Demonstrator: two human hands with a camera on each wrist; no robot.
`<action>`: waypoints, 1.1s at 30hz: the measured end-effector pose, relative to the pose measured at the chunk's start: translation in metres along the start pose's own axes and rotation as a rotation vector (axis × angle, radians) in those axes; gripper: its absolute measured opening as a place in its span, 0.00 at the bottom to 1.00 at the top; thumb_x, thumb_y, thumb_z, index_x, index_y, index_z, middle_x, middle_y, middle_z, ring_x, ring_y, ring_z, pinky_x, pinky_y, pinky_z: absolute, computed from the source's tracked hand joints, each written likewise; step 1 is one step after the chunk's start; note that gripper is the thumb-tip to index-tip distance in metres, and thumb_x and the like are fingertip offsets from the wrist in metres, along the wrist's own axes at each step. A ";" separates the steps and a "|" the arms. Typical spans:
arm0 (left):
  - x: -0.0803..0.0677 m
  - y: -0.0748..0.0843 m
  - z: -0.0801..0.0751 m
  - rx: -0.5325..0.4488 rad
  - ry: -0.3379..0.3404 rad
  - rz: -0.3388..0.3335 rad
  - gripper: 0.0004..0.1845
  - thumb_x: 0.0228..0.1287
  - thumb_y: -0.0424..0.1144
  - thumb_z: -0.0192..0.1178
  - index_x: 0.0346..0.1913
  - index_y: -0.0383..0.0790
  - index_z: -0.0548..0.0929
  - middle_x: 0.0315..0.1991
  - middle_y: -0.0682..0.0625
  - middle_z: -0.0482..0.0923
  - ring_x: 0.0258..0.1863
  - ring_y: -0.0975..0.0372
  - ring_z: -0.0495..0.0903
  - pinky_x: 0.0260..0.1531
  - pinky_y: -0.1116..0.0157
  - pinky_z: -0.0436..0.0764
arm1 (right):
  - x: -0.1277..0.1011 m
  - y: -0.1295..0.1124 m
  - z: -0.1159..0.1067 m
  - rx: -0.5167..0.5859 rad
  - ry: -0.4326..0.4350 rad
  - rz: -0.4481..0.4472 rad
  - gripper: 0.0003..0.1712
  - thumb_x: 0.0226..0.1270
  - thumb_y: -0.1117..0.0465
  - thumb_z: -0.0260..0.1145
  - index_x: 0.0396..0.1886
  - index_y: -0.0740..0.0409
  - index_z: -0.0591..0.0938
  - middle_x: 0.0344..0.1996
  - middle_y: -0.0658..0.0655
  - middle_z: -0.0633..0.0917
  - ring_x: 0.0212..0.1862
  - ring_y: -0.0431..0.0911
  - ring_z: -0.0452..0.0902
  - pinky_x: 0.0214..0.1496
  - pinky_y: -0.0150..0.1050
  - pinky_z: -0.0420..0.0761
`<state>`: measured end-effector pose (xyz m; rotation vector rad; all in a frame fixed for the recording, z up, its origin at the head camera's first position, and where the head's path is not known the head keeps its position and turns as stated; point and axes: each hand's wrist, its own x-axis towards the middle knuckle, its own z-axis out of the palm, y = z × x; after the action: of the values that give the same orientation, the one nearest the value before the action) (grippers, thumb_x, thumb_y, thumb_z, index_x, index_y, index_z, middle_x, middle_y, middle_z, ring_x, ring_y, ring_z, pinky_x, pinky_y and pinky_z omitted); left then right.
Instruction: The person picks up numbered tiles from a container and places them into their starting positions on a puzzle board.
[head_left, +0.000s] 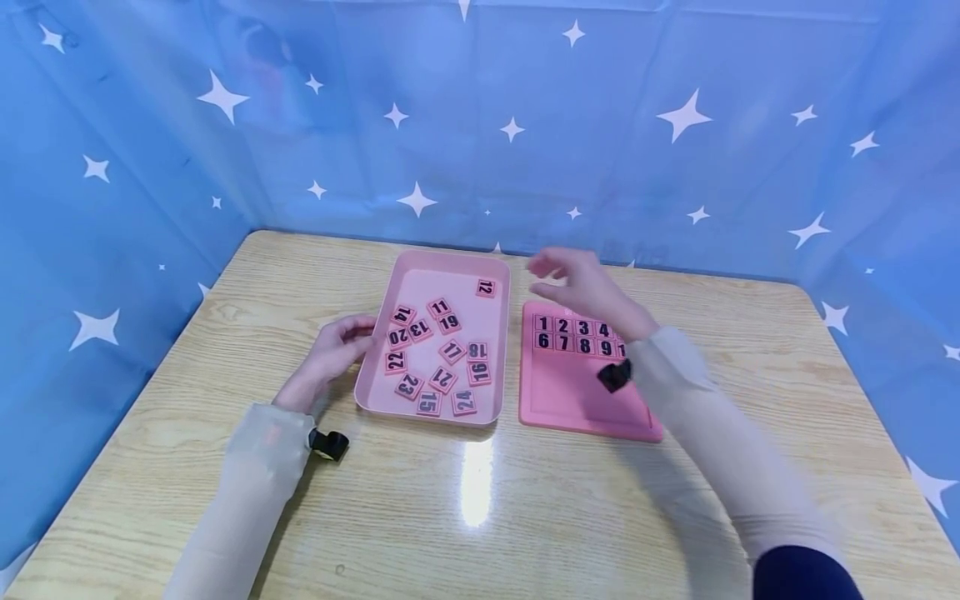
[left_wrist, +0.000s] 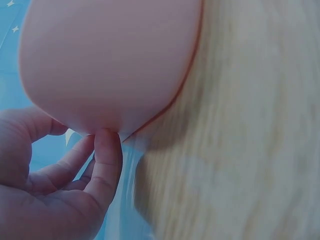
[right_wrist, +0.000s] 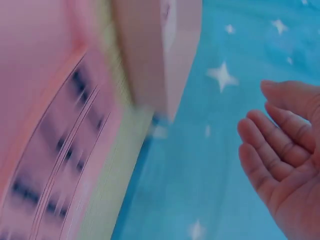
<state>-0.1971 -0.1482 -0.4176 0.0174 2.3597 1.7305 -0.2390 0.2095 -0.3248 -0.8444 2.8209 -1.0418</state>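
My left hand (head_left: 339, 348) touches the left outer wall of a pink tray (head_left: 450, 422); in the left wrist view, fingertips (left_wrist: 106, 142) meet the tray wall. Pink number tiles lie scattered in the tray, among them tile 17 (head_left: 452, 352), tile 23 (head_left: 408, 386) and, alone in the far right corner, tile 12 (head_left: 485, 287). Right of the tray lies a pink board (head_left: 570, 392) with tiles 1 to 9 and part of another in two rows at its far side. Above that far edge hovers my right hand (head_left: 577, 283), fingers loosely bent, holding nothing.
Both things rest on a light wooden table (head_left: 390, 517). A blue star-patterned cloth (head_left: 480, 133) hangs behind and at the sides. Each wrist carries a small black camera mount, such as the left mount (head_left: 328, 445).
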 end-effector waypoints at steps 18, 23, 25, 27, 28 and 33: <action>0.001 -0.001 0.000 0.022 0.005 -0.012 0.21 0.63 0.27 0.53 0.59 0.23 0.70 0.53 0.31 0.72 0.47 0.53 0.74 0.40 0.77 0.76 | 0.092 -0.021 0.100 0.238 -0.124 0.257 0.13 0.62 0.69 0.64 0.47 0.66 0.80 0.43 0.59 0.83 0.47 0.48 0.77 0.51 0.36 0.77; 0.002 -0.001 -0.001 0.020 -0.001 -0.028 0.21 0.63 0.27 0.54 0.59 0.25 0.70 0.53 0.31 0.73 0.47 0.54 0.74 0.40 0.76 0.77 | 0.095 -0.017 0.111 0.217 -0.143 0.269 0.12 0.60 0.71 0.64 0.45 0.65 0.81 0.41 0.60 0.83 0.46 0.49 0.77 0.52 0.35 0.76; 0.002 -0.001 -0.001 0.016 -0.003 -0.034 0.21 0.63 0.27 0.53 0.59 0.25 0.70 0.53 0.31 0.73 0.47 0.54 0.74 0.39 0.75 0.77 | 0.096 -0.016 0.114 0.209 -0.162 0.287 0.13 0.59 0.72 0.64 0.44 0.64 0.82 0.41 0.58 0.83 0.45 0.48 0.78 0.50 0.35 0.77; 0.002 -0.001 -0.001 0.013 -0.005 -0.032 0.21 0.63 0.27 0.53 0.59 0.24 0.70 0.54 0.31 0.72 0.47 0.54 0.74 0.40 0.75 0.77 | 0.097 -0.015 0.117 0.206 -0.183 0.307 0.14 0.58 0.73 0.63 0.44 0.62 0.83 0.41 0.57 0.83 0.45 0.47 0.78 0.49 0.35 0.78; 0.002 -0.001 -0.001 0.012 -0.007 -0.030 0.21 0.63 0.27 0.53 0.59 0.24 0.69 0.54 0.31 0.72 0.47 0.53 0.74 0.40 0.75 0.77 | 0.097 -0.014 0.119 0.201 -0.193 0.312 0.14 0.58 0.74 0.63 0.44 0.62 0.83 0.41 0.57 0.83 0.44 0.47 0.78 0.48 0.35 0.79; 0.003 -0.001 -0.002 0.013 -0.005 -0.029 0.21 0.63 0.27 0.53 0.59 0.24 0.69 0.55 0.31 0.72 0.48 0.53 0.74 0.41 0.76 0.76 | 0.099 -0.012 0.123 0.186 -0.220 0.317 0.16 0.57 0.75 0.63 0.45 0.61 0.83 0.41 0.56 0.84 0.43 0.46 0.78 0.45 0.34 0.80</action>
<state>-0.2000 -0.1500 -0.4186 -0.0102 2.3556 1.6996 -0.2938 0.0800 -0.3970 -0.4449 2.5176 -1.0657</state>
